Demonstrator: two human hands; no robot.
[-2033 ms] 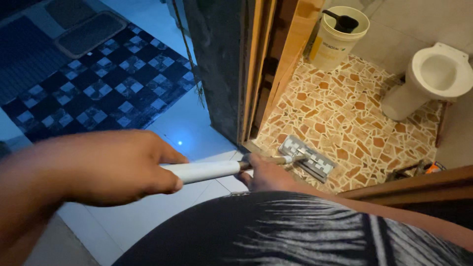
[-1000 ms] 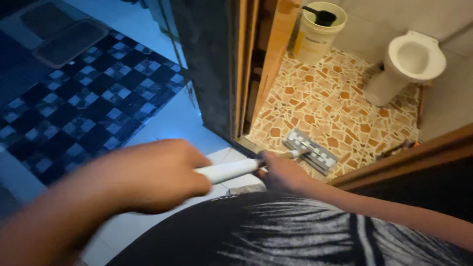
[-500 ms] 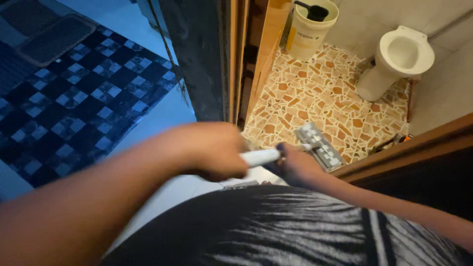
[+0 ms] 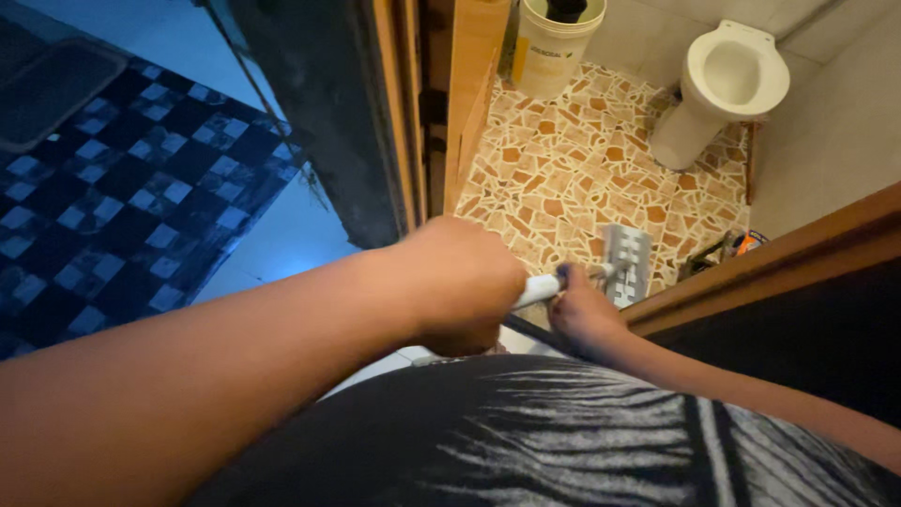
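- Your left hand (image 4: 460, 282): clenched round the white mop handle (image 4: 537, 289), now nearer the doorway than before.
- Your right hand (image 4: 584, 314): grasping the handle lower down.
- Mop head (image 4: 627, 265): flat on the mosaic floor (image 4: 554, 178), shifted rightward, toward the toilet (image 4: 727, 84).

The left forearm is stretched across the frame from the lower left, pretty much filling that side, and the left hand (image 4: 460, 282) is curled into a tight fist with the knuckles turned up and the fingers fully wrapped around a white handle (image 4: 538, 289). The right hand (image 4: 584, 314) is placed just ahead of it, lower on the same handle, fingers closed too. The right forearm is angled back toward the lower right, close along the torso.
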